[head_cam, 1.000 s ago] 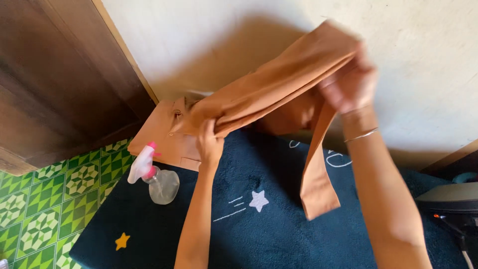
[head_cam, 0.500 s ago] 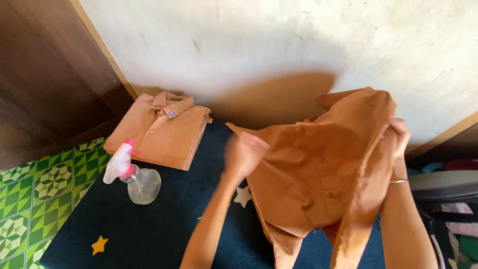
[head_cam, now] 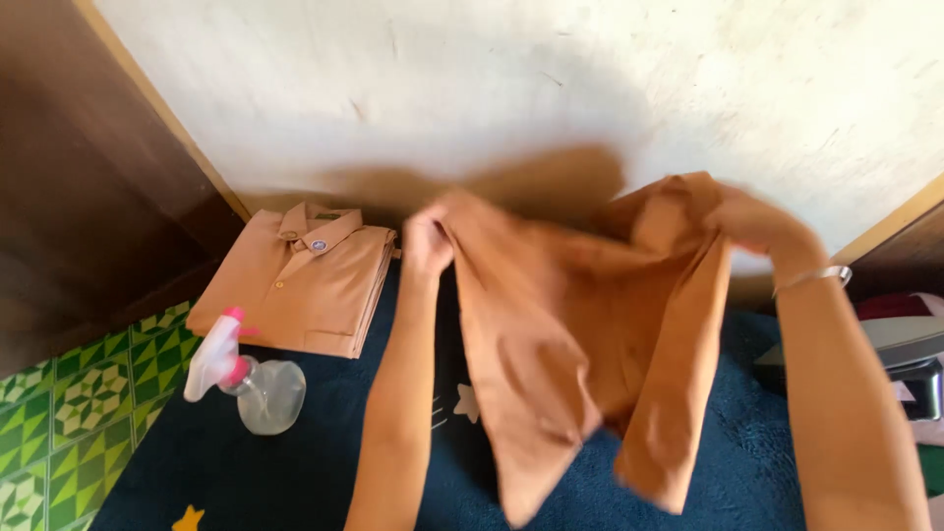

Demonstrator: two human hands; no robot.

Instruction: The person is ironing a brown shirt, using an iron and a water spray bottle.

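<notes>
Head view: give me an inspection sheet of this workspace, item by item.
Surface: dark blue mat with star prints, spread on the floor against the wall.
Job's things: orange-brown shirt held up open above the mat, its panels hanging down.
Clutter: folded orange-brown shirts stacked at the mat's far left corner; clear spray bottle with a pink and white head beside them.
Hands: left hand grips one upper edge of the shirt; right hand, blurred, grips the other; a bangle on the right wrist.
Cables: nothing seen.
Surroundings: pale wall behind, dark wooden door at left, green patterned floor, an appliance partly in view at right.
</notes>
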